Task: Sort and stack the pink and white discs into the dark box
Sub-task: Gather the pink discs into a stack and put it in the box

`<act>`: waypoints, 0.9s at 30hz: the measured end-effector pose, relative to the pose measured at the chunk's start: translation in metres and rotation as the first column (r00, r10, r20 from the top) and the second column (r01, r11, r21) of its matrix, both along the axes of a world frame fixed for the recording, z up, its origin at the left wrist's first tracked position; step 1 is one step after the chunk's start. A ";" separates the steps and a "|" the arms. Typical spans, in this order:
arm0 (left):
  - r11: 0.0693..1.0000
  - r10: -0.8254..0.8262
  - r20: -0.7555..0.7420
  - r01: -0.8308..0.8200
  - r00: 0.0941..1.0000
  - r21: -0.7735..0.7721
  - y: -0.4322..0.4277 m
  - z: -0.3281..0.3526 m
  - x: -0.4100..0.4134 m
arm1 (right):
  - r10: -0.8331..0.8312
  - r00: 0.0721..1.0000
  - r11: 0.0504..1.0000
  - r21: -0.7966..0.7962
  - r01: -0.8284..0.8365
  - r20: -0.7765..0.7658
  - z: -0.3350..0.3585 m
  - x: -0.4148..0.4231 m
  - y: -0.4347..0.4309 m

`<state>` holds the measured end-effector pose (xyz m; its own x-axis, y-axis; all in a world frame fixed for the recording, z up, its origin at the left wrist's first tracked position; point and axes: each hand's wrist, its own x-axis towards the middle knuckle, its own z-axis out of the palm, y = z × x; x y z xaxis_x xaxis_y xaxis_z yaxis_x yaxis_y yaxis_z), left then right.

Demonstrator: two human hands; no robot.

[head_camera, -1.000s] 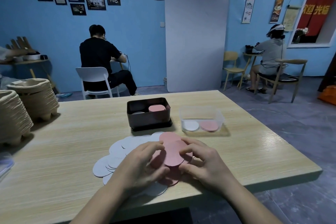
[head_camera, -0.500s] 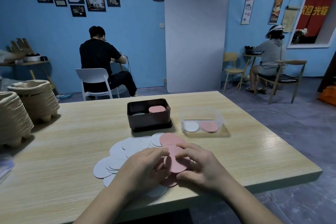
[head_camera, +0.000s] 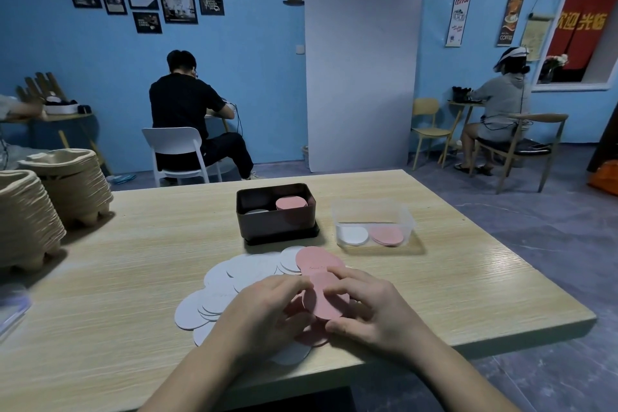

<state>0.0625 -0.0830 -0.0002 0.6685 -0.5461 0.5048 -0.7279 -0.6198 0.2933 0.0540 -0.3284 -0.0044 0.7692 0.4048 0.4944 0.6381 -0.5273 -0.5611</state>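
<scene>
A tabletop [head_camera: 133,278] fills the foreground. Near its middle stands a box [head_camera: 274,227], with two piles of discs [head_camera: 291,202] side by side inside it. Just right of the box sits a tub [head_camera: 373,211], which also holds two piles side by side. In front of the box, a spread of overlapping discs [head_camera: 240,274] lies flat, reaching towards the near edge. Above its right part, the left hand [head_camera: 264,308] and right hand [head_camera: 378,314] hold one disc [head_camera: 326,298] between them. Two stacks of trays [head_camera: 73,184] stand at the tabletop's left edge.

Both forearms are bare as far as they show, as are the left hand [head_camera: 267,309] and right hand [head_camera: 376,311].
</scene>
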 end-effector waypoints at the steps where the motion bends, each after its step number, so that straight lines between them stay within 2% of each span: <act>1: 1.000 -0.003 0.010 0.003 1.000 0.007 0.000 0.001 -0.001 | 0.000 1.000 1.000 -0.011 0.000 0.006 0.000 0.000 0.000; 7: 0.999 0.004 0.039 -0.006 0.999 0.035 0.000 0.002 -0.001 | -0.007 1.000 0.998 -0.070 0.006 -0.017 0.001 0.002 -0.001; 14: 0.999 0.010 0.037 -0.011 0.999 0.043 0.003 0.013 0.010 | 0.005 0.997 0.983 -0.182 0.009 0.077 0.020 0.018 0.000; 20: 0.999 0.016 0.031 -0.018 0.999 0.044 0.014 0.020 0.028 | -0.009 0.997 0.996 -0.090 0.016 0.078 0.021 0.042 0.002; 27: 0.986 0.149 0.197 -0.160 0.969 0.040 0.039 0.038 0.076 | -0.128 0.991 0.990 0.059 0.125 0.049 0.036 0.090 0.011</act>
